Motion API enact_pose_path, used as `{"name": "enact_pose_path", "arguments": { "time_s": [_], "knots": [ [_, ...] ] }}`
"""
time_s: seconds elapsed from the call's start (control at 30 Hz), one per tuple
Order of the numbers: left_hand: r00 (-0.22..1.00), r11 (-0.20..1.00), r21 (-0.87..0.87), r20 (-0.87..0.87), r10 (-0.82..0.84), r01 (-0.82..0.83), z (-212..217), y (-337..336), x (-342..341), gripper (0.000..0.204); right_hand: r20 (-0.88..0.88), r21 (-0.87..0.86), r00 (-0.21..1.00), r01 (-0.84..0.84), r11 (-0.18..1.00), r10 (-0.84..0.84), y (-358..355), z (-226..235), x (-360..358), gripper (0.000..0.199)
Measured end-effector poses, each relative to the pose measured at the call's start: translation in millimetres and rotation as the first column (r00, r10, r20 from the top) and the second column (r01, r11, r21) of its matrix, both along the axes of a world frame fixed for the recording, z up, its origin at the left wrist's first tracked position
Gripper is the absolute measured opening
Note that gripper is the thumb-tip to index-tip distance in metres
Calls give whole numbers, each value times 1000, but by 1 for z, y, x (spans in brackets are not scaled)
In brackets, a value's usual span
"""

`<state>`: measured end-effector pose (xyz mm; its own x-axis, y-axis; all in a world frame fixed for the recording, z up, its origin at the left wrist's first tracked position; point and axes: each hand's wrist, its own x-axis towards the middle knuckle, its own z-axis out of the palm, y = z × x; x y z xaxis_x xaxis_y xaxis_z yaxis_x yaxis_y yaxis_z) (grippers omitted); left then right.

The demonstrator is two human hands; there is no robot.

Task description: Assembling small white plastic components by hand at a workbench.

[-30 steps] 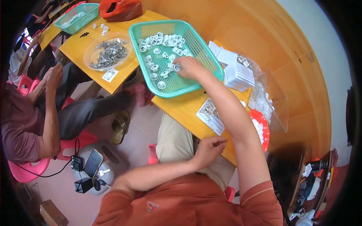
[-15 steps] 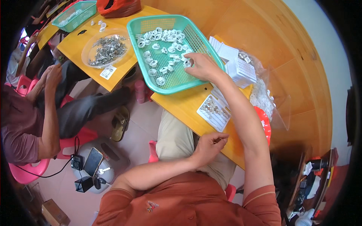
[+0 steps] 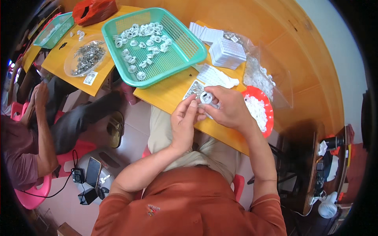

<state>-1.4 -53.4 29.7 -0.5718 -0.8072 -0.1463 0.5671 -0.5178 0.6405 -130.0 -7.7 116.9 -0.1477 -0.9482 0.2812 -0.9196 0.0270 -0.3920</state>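
Note:
My right hand (image 3: 228, 108) grips a small round white plastic part (image 3: 206, 97) between thumb and fingers, above the table's near edge. Close beside it is my left hand (image 3: 184, 125), palm turned up, thumb and forefinger pinched together; whatever is between them is too small to make out. Behind both hands lies a white tray (image 3: 191, 89) with small round metal pieces, partly covered by the fingers. A green plastic basket (image 3: 153, 80) farther left holds several similar white parts (image 3: 141, 75).
White stacked trays (image 3: 227, 53) stand at the back right, beside a clear bag (image 3: 258, 76) of pale parts. A red dish (image 3: 269, 114) holds small white pieces. At left is a clear bowl (image 3: 71, 69) of metal parts. A co-worker (image 3: 27, 145) sits at left.
My right hand has come back from the basket to my left hand, bringing a white plastic part. My left hand has risen from my lap and turned palm up. The view has shifted right.

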Motion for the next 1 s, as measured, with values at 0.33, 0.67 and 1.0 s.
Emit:
{"name": "enact_pose_path", "arguments": {
  "time_s": [0.33, 0.67, 1.0],
  "knots": [
    [980, 980, -6, 23, -199, 199, -14, 6, -2, 27, 31, 54, 999, -18, 998, 17, 34, -15, 1, 37],
    [979, 980, 3, 57, -197, 197, -17, 10, -5, 28, 109, 213, 971, 186, 959, -212, 39, -25, -54, 26],
    [967, 971, 22, 87, -240, 239, -23, 13, -7, 28, -216, 377, 961, 248, 892, -175, 24, -44, -70, 22]
  ]
}}
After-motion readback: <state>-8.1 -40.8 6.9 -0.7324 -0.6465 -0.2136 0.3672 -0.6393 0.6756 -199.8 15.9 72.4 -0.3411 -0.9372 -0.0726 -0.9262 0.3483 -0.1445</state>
